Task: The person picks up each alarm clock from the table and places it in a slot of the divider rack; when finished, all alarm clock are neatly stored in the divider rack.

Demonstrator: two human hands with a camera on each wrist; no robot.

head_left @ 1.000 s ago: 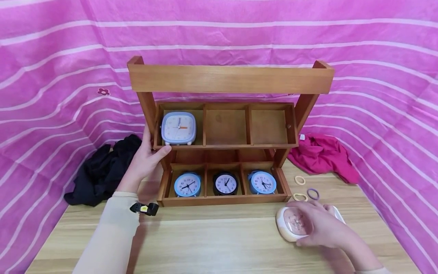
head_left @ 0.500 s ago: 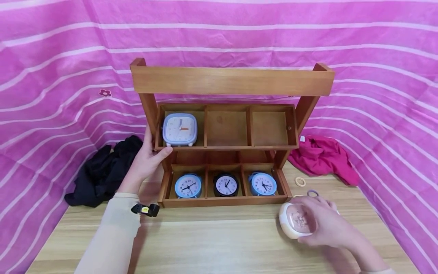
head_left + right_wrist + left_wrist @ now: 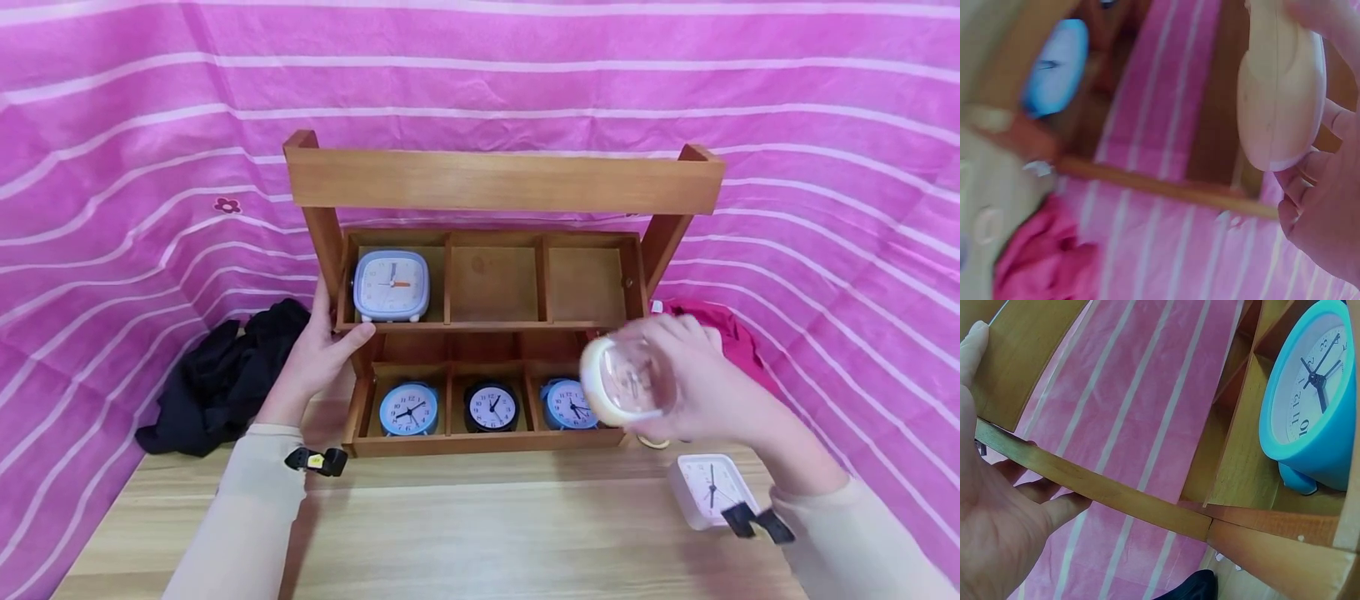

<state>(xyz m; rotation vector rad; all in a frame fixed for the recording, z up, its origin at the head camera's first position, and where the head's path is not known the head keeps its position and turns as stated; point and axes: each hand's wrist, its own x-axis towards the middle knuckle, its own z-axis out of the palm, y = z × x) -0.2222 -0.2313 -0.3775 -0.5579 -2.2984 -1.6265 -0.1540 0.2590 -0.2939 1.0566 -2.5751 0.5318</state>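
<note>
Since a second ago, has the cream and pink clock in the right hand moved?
Yes. The cream and pink clock has risen off the table and now hangs in front of the wooden shelf, by its lower right compartment.

The clock (image 3: 626,379) in the right hand (image 3: 693,387) was motion-blurred in the head view; its dial could not be read. It covered part of the right blue clock (image 3: 567,404) in the lower row of the shelf (image 3: 502,179). The right wrist view was blurred throughout and showed the held clock edge-on, its face hidden. A strap hid one corner of the white clock (image 3: 705,489) on the table (image 3: 480,533). In the left wrist view the picture's edge cut off the left hand (image 3: 997,531) and a blue clock (image 3: 1313,400).
</note>
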